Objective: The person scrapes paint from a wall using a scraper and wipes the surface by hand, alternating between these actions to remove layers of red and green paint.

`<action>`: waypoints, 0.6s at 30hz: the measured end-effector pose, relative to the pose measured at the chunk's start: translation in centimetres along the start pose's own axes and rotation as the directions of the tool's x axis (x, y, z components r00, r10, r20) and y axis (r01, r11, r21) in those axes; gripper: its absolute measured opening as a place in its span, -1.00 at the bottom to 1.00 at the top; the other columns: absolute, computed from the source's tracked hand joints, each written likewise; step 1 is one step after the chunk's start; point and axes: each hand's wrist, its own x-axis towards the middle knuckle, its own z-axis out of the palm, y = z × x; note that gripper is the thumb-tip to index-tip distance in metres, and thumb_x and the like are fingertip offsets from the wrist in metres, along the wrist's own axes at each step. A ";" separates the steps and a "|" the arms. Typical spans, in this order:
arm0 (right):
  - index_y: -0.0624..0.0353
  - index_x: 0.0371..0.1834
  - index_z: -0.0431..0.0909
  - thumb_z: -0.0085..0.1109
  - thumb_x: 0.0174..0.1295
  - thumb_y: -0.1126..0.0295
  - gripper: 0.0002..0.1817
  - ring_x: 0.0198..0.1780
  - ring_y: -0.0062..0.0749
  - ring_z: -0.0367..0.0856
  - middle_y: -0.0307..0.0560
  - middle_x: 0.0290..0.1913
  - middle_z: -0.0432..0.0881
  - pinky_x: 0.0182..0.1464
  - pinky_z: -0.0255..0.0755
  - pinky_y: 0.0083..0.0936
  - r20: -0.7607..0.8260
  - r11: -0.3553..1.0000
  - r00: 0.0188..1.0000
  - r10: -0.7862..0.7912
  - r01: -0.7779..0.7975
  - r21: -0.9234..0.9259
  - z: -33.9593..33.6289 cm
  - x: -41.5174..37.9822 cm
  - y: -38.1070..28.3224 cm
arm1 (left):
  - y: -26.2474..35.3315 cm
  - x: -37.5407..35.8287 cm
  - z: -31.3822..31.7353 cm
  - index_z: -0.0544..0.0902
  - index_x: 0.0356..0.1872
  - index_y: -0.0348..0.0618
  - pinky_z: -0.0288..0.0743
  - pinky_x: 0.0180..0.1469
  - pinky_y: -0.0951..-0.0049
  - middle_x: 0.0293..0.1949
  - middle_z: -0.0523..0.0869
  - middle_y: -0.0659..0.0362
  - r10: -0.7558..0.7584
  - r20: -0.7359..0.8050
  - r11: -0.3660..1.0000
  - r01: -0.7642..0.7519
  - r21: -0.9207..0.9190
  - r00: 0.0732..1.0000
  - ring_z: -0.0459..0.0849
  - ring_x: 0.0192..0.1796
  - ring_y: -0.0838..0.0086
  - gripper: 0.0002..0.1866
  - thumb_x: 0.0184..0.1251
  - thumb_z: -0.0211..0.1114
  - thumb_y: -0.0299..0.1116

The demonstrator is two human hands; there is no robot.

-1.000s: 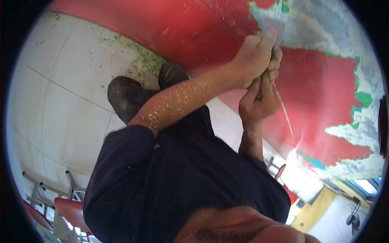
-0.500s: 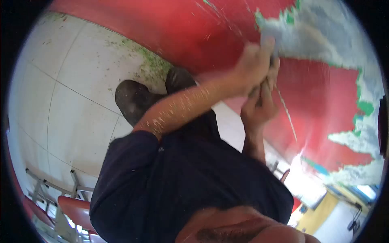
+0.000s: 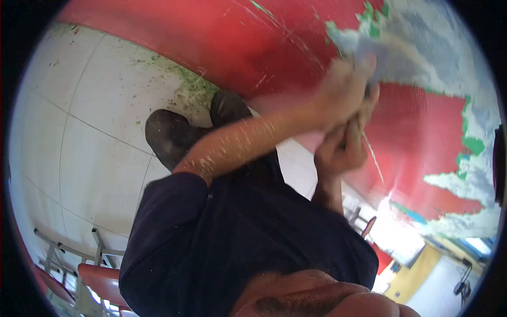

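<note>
My left hand (image 3: 344, 95) and the scraper (image 3: 374, 52) have shifted rightward over the wall (image 3: 438, 121) since the earlier frame. The hand is clamped on the scraper, thumb along its blurred blade, upper right. My right hand (image 3: 340, 153) closes on its lower end; green scrapings (image 3: 193, 87) lie near my shoes (image 3: 169, 134), upper left.

The wall (image 3: 443, 121) is glossy red with ragged grey-white patches edged green; the shirt (image 3: 253, 227) is dark navy.
</note>
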 end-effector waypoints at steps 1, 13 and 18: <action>0.47 0.03 0.55 -0.01 0.26 0.57 -0.68 -0.53 -0.49 0.60 0.16 -0.29 0.70 -0.50 0.39 -0.63 -0.007 0.996 1.000 0.022 -0.021 0.084 -0.2 0.1 0.1 | -1.1 0.0 0.6 0.43 -0.57 -0.17 0.30 -0.69 0.47 -0.75 0.34 0.27 0.023 -0.008 0.998 -0.024 -0.065 1.000 0.39 -0.73 0.53 -0.40 0.48 -0.14 0.15; 0.49 0.04 0.54 0.00 0.21 0.60 -0.67 -0.50 -0.50 0.64 0.25 -0.06 0.66 -0.48 0.42 -0.65 0.027 0.999 0.999 0.029 -0.029 -0.014 -0.3 0.5 0.6 | 1.7 0.6 1.1 0.36 -0.71 -0.24 0.36 -0.71 0.43 -0.79 0.36 0.19 0.088 0.091 0.995 -0.082 -0.064 0.992 0.42 -0.76 0.49 -0.40 0.51 -0.18 -0.03; 0.49 0.02 0.54 -0.01 0.21 0.62 -0.68 -0.52 -0.47 0.63 0.26 0.01 0.61 -0.48 0.43 -0.63 -0.019 0.996 1.000 0.005 -0.003 0.094 0.0 1.0 0.0 | -0.2 0.4 0.9 0.39 -0.62 -0.25 0.37 -0.70 0.44 -0.78 0.37 0.18 0.116 0.056 0.993 -0.114 -0.038 0.992 0.43 -0.75 0.48 -0.45 0.52 -0.17 -0.06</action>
